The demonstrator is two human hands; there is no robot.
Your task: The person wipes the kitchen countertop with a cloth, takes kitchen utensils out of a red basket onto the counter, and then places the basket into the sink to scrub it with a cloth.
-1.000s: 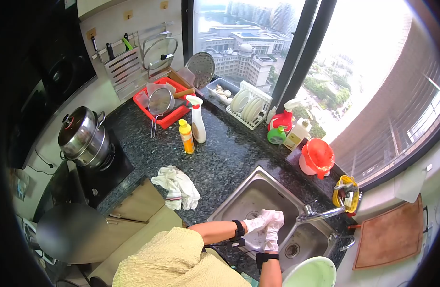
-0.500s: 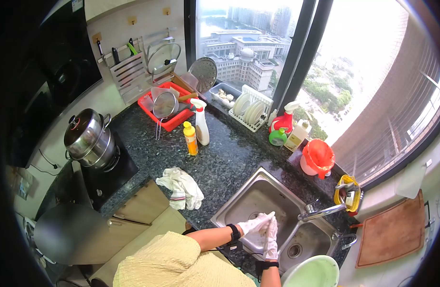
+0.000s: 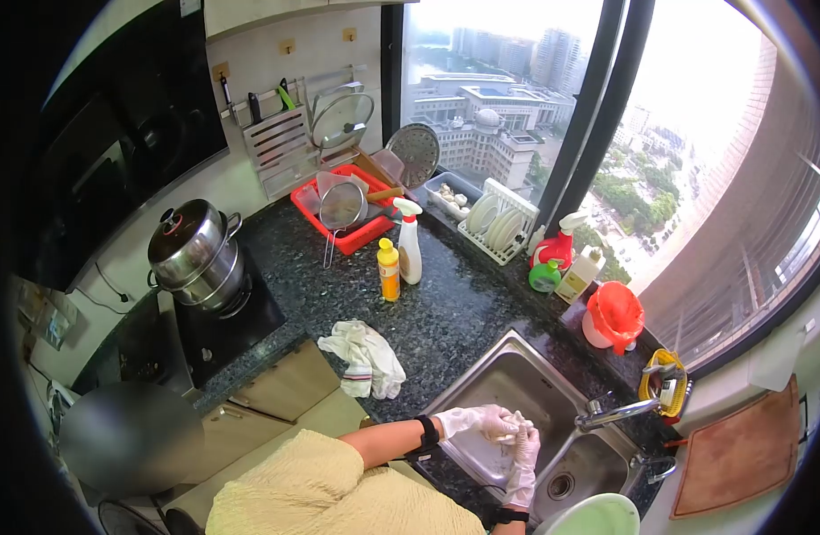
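Both my hands wear thin whitish gloves and meet over the left basin of the steel sink [image 3: 481, 379]. My left hand [image 3: 472, 421] comes in from the left, its fingers closed on one side of a small, crumpled whitish thing [image 3: 515, 426]. My right hand [image 3: 523, 464] reaches up from below and has its fingers closed on the same thing. Its kind is hard to make out against the gloves. Beside my right wrist, a pale green bowl [image 3: 597, 517] covers the lower edge of the sink. The faucet [image 3: 619, 414] stands to the right of both hands.
On the counter lie a white cloth [image 3: 365, 357], a yellow bottle [image 3: 388, 271] and a white spray bottle [image 3: 410, 250]. Behind are a red basket [image 3: 365, 236] and a dish rack [image 3: 508, 250]. A red-lined bin [image 3: 613, 319] and a cutting board [image 3: 740, 455] are at right. A steamer pot [image 3: 196, 250] is at left.
My hands were pressed together, fingers extended; now they are bent around the crumpled whitish thing, which shows between them. The whole view has shifted, with everything appearing farther right and slightly lower.
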